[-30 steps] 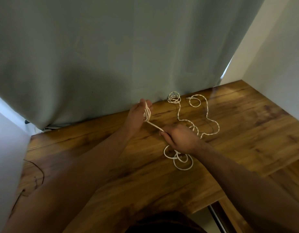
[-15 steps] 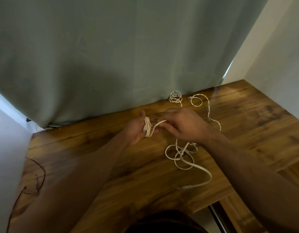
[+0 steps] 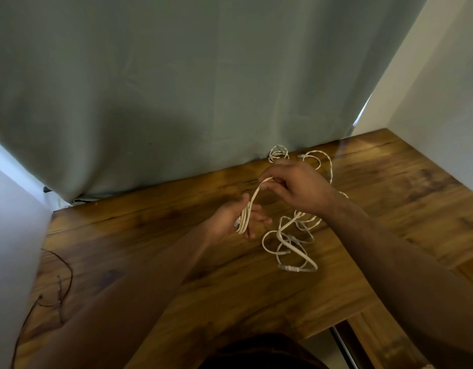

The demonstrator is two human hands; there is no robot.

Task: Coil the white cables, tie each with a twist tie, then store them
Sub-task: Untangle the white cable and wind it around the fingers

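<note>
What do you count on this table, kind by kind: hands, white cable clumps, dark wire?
Hands: 2, left hand and right hand.
White cable clumps: 3, wound coil on the left hand with its free run pinched by the right hand, loose tangle, small coil by the curtain. Separate cables cannot be told.
Dark wire: 1.
Total: 6.

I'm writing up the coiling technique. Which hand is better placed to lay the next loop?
Probably the right hand: it pinches the free run of the white cable, just above the left hand, which holds the coil.
</note>
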